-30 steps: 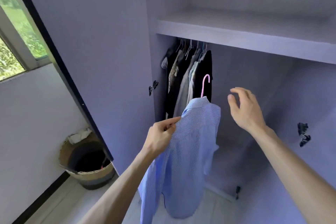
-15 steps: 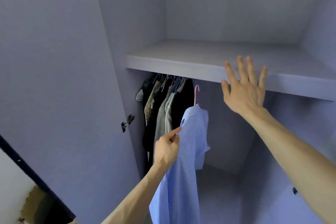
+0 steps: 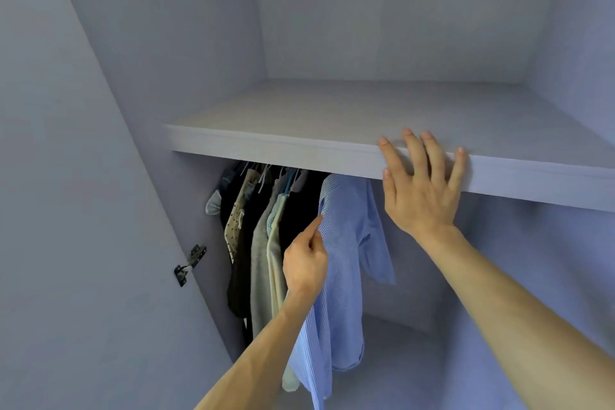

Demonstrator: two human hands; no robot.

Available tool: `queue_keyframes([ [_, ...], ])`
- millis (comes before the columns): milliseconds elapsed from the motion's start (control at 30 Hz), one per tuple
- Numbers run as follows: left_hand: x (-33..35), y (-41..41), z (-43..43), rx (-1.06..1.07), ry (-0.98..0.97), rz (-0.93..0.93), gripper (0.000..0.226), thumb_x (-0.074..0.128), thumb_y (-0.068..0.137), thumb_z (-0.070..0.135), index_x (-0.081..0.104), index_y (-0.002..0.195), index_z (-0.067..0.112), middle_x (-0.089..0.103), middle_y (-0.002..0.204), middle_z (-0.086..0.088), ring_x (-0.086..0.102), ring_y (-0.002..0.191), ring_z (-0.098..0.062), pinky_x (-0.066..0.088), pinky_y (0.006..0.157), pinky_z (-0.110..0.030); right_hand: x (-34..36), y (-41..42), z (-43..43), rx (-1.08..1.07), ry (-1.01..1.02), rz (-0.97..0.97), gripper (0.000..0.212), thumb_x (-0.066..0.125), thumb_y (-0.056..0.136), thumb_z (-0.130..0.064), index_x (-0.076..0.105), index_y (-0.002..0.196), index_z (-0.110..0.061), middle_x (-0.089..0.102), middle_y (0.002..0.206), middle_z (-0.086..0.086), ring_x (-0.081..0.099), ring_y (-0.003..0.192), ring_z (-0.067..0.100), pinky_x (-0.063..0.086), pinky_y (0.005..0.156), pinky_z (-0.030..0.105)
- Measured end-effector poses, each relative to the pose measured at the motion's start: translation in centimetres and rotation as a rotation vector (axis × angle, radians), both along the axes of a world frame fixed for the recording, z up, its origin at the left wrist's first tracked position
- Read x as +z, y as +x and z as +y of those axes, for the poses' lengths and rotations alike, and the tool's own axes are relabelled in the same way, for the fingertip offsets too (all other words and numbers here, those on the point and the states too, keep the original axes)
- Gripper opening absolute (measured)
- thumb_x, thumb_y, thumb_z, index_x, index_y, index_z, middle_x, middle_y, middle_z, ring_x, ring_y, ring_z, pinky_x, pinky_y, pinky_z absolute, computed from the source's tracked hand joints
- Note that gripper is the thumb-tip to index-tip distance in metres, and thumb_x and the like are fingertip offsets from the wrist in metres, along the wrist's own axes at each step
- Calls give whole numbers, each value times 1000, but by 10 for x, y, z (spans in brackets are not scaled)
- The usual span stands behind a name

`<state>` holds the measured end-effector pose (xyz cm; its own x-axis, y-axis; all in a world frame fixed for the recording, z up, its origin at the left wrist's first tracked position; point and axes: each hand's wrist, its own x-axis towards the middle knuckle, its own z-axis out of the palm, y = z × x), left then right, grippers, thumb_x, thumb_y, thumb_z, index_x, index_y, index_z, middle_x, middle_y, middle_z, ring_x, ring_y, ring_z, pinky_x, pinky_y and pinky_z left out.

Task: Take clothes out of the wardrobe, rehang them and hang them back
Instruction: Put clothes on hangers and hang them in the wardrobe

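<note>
Your right hand (image 3: 422,190) has gone up and now lies flat on the shelf (image 3: 299,140) edge, fingers spread, likely to steady you. Your left hand (image 3: 304,263) has lifted the blue shirt (image 3: 346,243) up under the shelf, just beside the other clothes (image 3: 263,236). Its grip pinches the shirt's shoulder to keep the top up. The hook and rail are hidden, so you may be feeling for them.

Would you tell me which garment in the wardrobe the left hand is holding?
The blue striped shirt, rightmost in the row; the left hand pinches it, the other garments hang untouched.
</note>
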<state>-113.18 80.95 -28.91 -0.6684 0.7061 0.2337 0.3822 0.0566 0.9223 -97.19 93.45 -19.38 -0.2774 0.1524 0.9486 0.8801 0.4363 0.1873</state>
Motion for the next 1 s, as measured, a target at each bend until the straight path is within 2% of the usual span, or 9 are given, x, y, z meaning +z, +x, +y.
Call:
queue_keyframes([
  [200, -3, -10, 51, 43, 42, 26, 40, 43, 100, 25, 60, 129, 48, 55, 54, 16, 44, 42, -4, 39, 48, -20, -11, -4, 13, -25, 135, 22, 51, 50, 97, -34, 47, 149, -33, 53, 148, 3, 39, 141, 24, 18, 117, 57],
  [467, -10, -14, 99, 67, -12, -30, 35, 45, 99, 32, 60, 129, 42, 67, 74, 12, 62, 60, -6, 53, 59, -28, -12, -5, 22, -37, 185, 38, 54, 51, 94, -35, 46, 148, -33, 55, 146, 2, 41, 139, 24, 15, 117, 56],
  [567, -19, -16, 103, 78, -28, -28, 32, 46, 99, 36, 59, 128, 44, 64, 71, 9, 62, 63, -10, 51, 58, -27, -11, -6, 22, -35, 194, 41, 53, 50, 93, -35, 50, 146, -33, 57, 144, 2, 43, 138, 24, 16, 117, 55],
  [667, -27, -22, 102, 91, -69, -31, 31, 47, 100, 38, 58, 128, 45, 66, 82, 8, 63, 73, -12, 52, 62, -29, -10, -5, 22, -35, 194, 45, 51, 50, 93, -34, 52, 145, -33, 58, 143, 2, 44, 137, 24, 16, 117, 55],
  [833, -36, -33, 99, 99, -56, 3, 31, 47, 103, 27, 59, 130, 34, 62, 72, 0, 56, 62, -16, 45, 57, -27, -9, -3, 22, -48, 179, 42, 50, 50, 94, -34, 53, 144, -33, 58, 142, 2, 43, 137, 24, 15, 117, 55],
  [933, -33, -44, 98, 123, -75, -8, 32, 46, 104, 24, 58, 132, 31, 66, 82, -9, 55, 66, -18, 47, 62, -29, -9, -6, 20, -48, 165, 46, 49, 50, 95, -34, 54, 143, -33, 59, 142, 2, 43, 137, 24, 15, 117, 55],
  [1000, -32, -53, 96, 137, -101, -13, 33, 45, 104, 24, 58, 134, 30, 66, 87, -9, 58, 72, -21, 50, 68, -32, -9, -6, 19, -53, 155, 46, 48, 50, 95, -34, 55, 142, -33, 59, 141, 2, 43, 136, 24, 15, 117, 55],
])
